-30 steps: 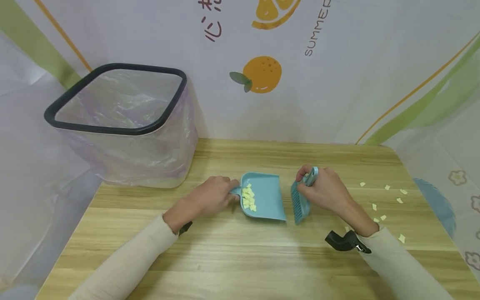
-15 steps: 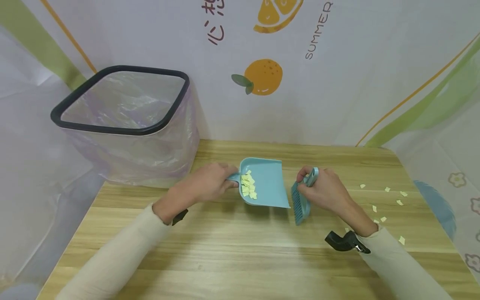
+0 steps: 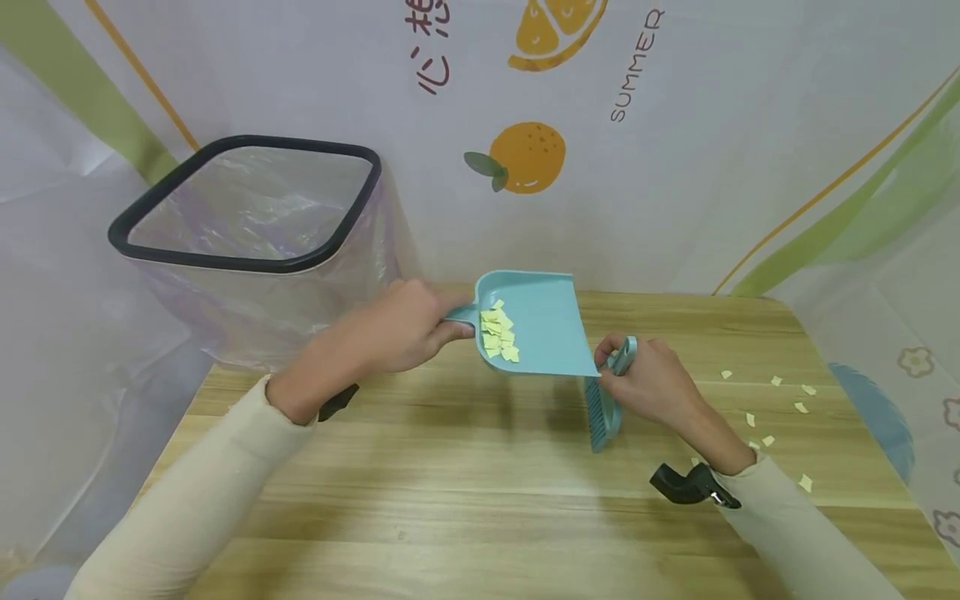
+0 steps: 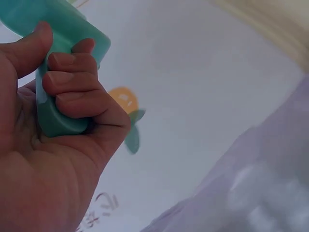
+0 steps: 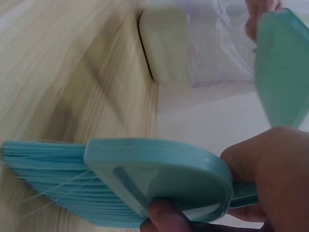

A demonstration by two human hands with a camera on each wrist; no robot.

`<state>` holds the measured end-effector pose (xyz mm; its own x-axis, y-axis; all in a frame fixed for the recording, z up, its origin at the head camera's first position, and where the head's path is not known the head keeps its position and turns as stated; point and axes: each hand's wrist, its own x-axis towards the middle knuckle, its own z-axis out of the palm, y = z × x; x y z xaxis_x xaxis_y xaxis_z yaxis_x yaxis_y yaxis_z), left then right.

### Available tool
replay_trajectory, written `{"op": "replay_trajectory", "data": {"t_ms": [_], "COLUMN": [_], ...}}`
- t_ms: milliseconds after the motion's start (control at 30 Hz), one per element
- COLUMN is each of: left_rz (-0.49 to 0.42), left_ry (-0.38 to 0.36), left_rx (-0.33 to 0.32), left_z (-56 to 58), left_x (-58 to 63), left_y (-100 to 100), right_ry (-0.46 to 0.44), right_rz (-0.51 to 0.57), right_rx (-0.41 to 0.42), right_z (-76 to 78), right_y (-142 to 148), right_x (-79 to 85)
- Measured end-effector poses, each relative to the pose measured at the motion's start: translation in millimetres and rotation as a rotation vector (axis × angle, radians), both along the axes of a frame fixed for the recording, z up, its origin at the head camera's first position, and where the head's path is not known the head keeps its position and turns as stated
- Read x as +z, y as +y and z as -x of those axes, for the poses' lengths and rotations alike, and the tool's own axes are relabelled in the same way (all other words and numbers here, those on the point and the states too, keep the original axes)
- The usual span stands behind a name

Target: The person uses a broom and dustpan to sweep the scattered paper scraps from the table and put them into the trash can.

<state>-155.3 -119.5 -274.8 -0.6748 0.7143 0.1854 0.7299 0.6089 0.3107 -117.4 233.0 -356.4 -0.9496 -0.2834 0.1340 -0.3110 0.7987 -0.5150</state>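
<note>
My left hand (image 3: 393, 329) grips the short handle of a light blue dustpan (image 3: 543, 321), fingers curled round it in the left wrist view. The dustpan is raised over the table, its shadow on the wood below. Several small yellow paper scraps (image 3: 498, 333) lie bunched at its handle end. In my right hand (image 3: 656, 383) is a small blue hand brush (image 5: 159, 179), pinched between thumb and fingers. Its bristles (image 5: 53, 179) point down at the table in the right wrist view. The dustpan's front corner overlaps the brush in the head view.
A bin (image 3: 247, 267) with a black rim and clear liner stands at the table's back left. More yellow scraps (image 3: 750, 419) lie scattered on the wooden table (image 3: 465, 517), right of the right hand. A printed white curtain (image 3: 660, 217) hangs along the back edge.
The left hand has lifted the dustpan with its scraps off the table, moving it up and toward the back. The right hand and brush have stayed almost in place.
</note>
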Motion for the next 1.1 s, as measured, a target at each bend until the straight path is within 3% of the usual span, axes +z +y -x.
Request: {"op": "replay_trajectory", "data": {"t_ms": [333,600,800,1100], "left_rz": [0.046,0.06,0.057,0.117], "left_ry": [0.022,0.06,0.084,0.149], "left_rx": [0.077,0.141,0.22,0.346], "left_z": [0.2,1.6,4.9,12.3], "left_x": [53.8,85.8,100.2,107.4], "left_y": [-16.4,-35.3,-60.0,-113.3], "right_ry": [0.014,0.024,0.018,0.009], "right_rz": [0.01,0.006,0.013,0.008], "right_rx": [-0.003,0.005,0.01,0.0], "right_z": [1.1,0.4,0.0,-1.2], "right_y": [-0.8,-0.7,-1.3,-0.2], "right_x": [-1.2,-1.8,-2.3,-0.8]}}
